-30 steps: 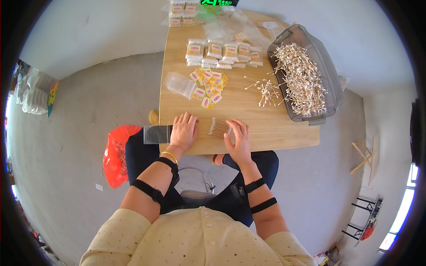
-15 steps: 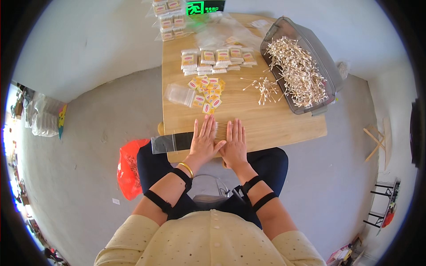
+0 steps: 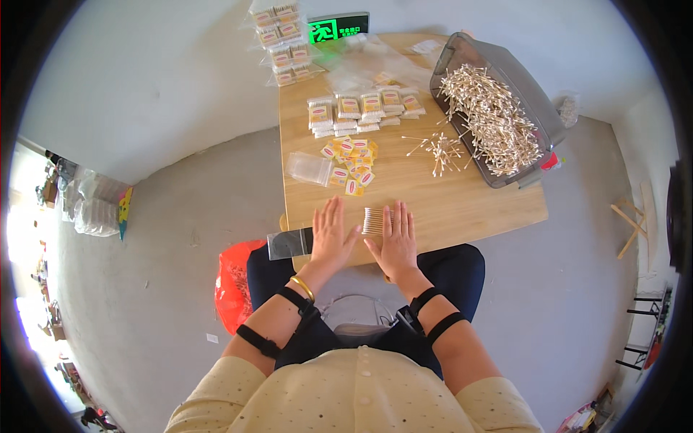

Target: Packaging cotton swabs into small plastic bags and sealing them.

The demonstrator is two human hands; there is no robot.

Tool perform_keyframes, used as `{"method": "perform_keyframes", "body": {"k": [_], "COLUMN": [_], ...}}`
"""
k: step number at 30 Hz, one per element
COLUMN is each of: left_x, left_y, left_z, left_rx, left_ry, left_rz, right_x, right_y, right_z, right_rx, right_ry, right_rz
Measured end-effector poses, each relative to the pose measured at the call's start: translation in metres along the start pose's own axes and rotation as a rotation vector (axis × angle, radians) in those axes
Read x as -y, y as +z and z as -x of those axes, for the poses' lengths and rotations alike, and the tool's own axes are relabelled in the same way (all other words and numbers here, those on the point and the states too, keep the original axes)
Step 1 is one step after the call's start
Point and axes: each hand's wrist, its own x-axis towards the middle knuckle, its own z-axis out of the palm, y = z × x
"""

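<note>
Cotton swabs (image 3: pixel 372 221) are lying side by side in a flat row on a wooden table (image 3: pixel 476 209), between a seated person's two bare hands. The right hand (image 3: pixel 398 245) is nearer, resting palm down with straight fingers close together over the row's right end; the left hand (image 3: pixel 330 244) is lying flat across from it, fingers together, thumb spreading just short of the row's left end. Neither hand's fingers are clamping on anything. The sticks appear to be running crosswise, pointing from one hand toward the other. Just left of the left fingers, a dark strip (image 3: pixel 301 241) is jutting past the table's edge; beyond them, yellow-and-white cards (image 3: pixel 352 164) and clear bags (image 3: pixel 309 167) are lying. A grey bin (image 3: pixel 535 101) is standing well beyond the right fingers, to their right. The right hand is hiding the row's right tips, the swab count is proving hard to make out, and whether the left palm is covering the strip's inner end cannot be told.
</note>
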Motion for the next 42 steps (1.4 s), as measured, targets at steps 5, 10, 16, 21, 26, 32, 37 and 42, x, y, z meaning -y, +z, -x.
{"method": "perform_keyframes", "body": {"k": [5, 10, 16, 21, 26, 32, 37, 42], "left_x": [0.012, 0.004, -0.002, 0.011, 0.02, 0.002, 0.013, 0.011], "left_y": [-0.025, -0.015, -0.001, -0.006, -0.008, 0.01, 0.03, 0.041], "left_z": [-0.037, -0.11, -0.143, -0.15, -0.094, -0.041, -0.042, -0.045], "left_rx": [-0.183, -0.073, 0.029, 0.126, 0.213, 0.216, 0.147, 0.051], "left_ry": [-0.037, -0.105, -0.223, -0.312, -0.405, -0.625, -0.517, -0.478], "left_rz": [-0.029, -0.094, -0.219, -0.076, 0.621, 0.784, 0.686, 0.411], "right_x": [0.005, 0.005, 0.005, 0.007, 0.006, 0.002, 0.003, 0.005], "right_y": [-0.002, -0.004, -0.008, -0.01, -0.006, -0.001, -0.003, -0.006], "right_z": [-0.002, -0.001, 0.001, 0.002, 0.001, 0.002, 0.003, 0.002], "right_rx": [0.003, 0.006, 0.001, 0.014, -0.003, -0.019, -0.025, -0.042], "right_ry": [-0.013, -0.013, 0.002, 0.006, 0.015, 0.005, 0.003, -0.007], "right_rz": [0.001, -0.045, -0.072, -0.088, -0.08, -0.109, -0.108, -0.115]}}
